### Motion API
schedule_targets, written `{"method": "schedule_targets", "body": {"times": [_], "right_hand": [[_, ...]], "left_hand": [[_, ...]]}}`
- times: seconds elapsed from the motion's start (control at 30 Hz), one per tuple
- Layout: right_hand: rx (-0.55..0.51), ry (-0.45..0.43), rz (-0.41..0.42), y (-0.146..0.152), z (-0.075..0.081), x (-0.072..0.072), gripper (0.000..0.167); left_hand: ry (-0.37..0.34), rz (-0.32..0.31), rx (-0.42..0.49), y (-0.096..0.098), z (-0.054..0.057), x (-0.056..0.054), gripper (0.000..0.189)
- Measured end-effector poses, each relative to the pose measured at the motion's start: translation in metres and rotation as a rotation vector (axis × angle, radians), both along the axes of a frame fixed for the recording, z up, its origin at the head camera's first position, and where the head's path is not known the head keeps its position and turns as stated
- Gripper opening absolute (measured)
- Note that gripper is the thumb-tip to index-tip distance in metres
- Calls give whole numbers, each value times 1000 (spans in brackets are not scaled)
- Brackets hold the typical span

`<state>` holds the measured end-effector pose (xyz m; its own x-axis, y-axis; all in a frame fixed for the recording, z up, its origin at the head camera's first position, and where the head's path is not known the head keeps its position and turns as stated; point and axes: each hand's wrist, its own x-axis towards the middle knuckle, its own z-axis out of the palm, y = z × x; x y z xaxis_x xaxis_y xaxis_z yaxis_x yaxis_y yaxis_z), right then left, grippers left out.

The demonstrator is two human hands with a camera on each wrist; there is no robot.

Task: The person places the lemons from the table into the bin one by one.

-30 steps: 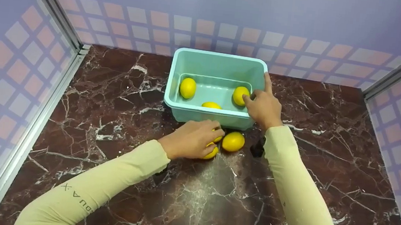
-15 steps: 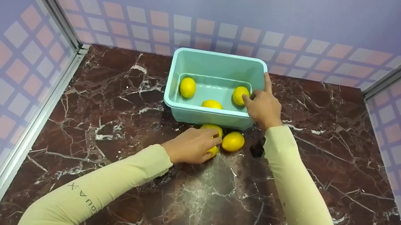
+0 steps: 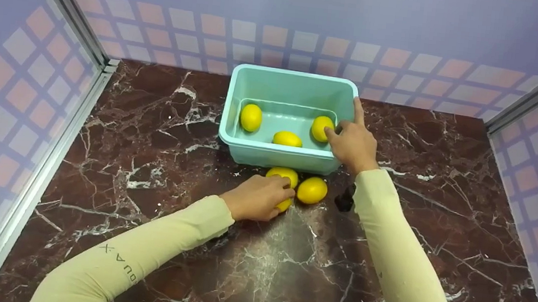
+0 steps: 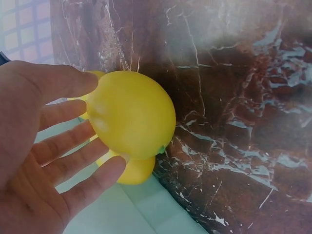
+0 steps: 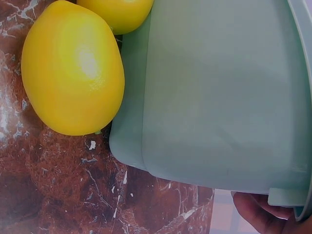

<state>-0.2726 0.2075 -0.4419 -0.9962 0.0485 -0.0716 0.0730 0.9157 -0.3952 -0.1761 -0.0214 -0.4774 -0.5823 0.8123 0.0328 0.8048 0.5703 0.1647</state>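
Observation:
My left hand [image 3: 256, 197] reaches round the nearest lemon [image 4: 134, 114] on the tabletop, thumb on one side and fingertips on the other. In the head view the hand covers much of that fruit. Right behind it, against the bin's front, lies a second lemon [image 3: 282, 174]; a third lemon [image 3: 312, 190] sits just to the right. My right hand [image 3: 352, 145] holds the right rim of the pale green plastic bin [image 3: 273, 156], thumb inside and index finger along the edge. Inside are a left lemon [image 3: 251, 117], a front lemon [image 3: 287, 139] and a right lemon [image 3: 322, 128].
The bin stands on a dark red marbled tabletop [image 3: 147, 168], close to the tiled-pattern back wall [image 3: 305, 40]. Side walls with metal frame strips [image 3: 91, 82] bound the surface left and right. A small black object [image 3: 344, 200] shows beside the right cuff.
My left hand has drawn slightly toward me, uncovering more of the lemon against the bin. The front lemon inside has rolled slightly right. My right hand keeps its place on the rim.

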Motion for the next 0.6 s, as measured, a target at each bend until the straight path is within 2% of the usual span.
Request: {"method": "schedule_targets", "body": {"times": [0.33,0.6], "right_hand": [[-4,7,0,0,1,0,45],[2,2,3,0,2,0,47]], "left_hand": [[-36,23,-13,0,-3,-1,33],[-93,46,-81,2,-5,-1,36]]}}
